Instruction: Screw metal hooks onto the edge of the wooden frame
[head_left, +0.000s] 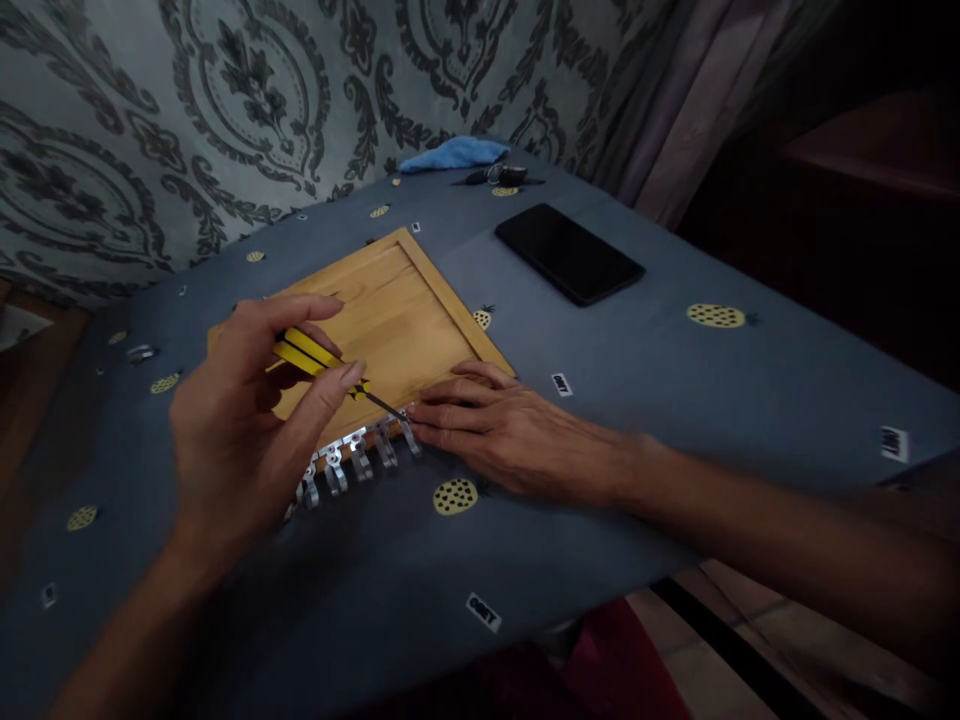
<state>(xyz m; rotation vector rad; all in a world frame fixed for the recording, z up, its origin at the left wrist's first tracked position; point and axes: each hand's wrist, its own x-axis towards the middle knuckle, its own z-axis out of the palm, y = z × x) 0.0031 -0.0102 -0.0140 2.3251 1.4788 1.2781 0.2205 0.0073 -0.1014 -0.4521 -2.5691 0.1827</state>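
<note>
My left hand is closed around the yellow-and-black handle of a screwdriver. Its thin shaft slants down to the right, and the tip ends at a metal hook strip along the near edge of a framed wooden board. Several silver hooks hang over that edge towards me. My right hand lies palm down at the board's near right corner. Its fingers are stretched out, with fingertips beside the screwdriver tip; the thumb is hidden. The exact spot where the tip meets the strip is partly covered by these fingertips.
A black phone lies right of the board on the blue-grey pineapple-print tablecloth. At the back are a blue cloth and a dark key bunch. A small metal piece sits far left. Patterned curtain borders the table behind.
</note>
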